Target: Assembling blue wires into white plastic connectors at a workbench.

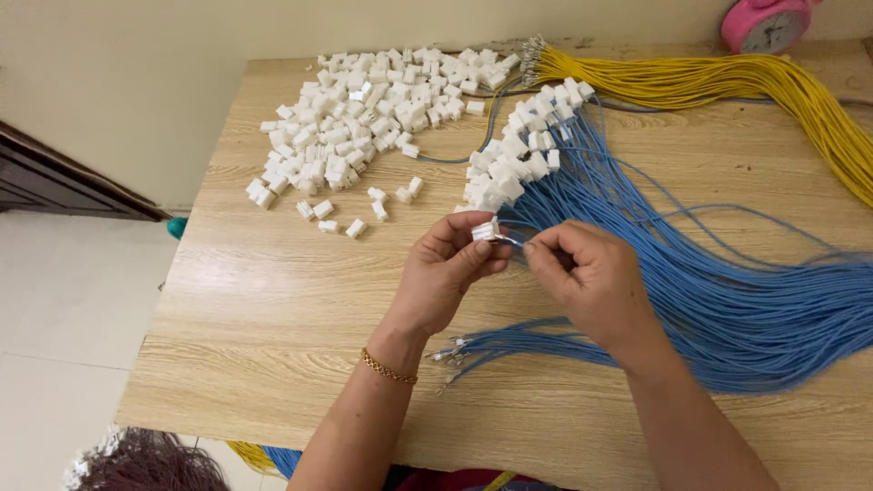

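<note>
The scene is bright and evenly lit by soft, diffuse light with no hard glare. Shadows are faint: a soft one lies on the table (pixel 273 309) under the left hand (pixel 446 273) and the right hand (pixel 591 282), and small ones sit beside the white connectors (pixel 364 109) at the far side. Focus is sharp across the middle. The wide lens bends the table's edges outward, and the near corners look slightly soft and stretched.

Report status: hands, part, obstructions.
Left hand pinches white connector. Right hand feeds blue wire toward it. Nothing blocking.
</note>
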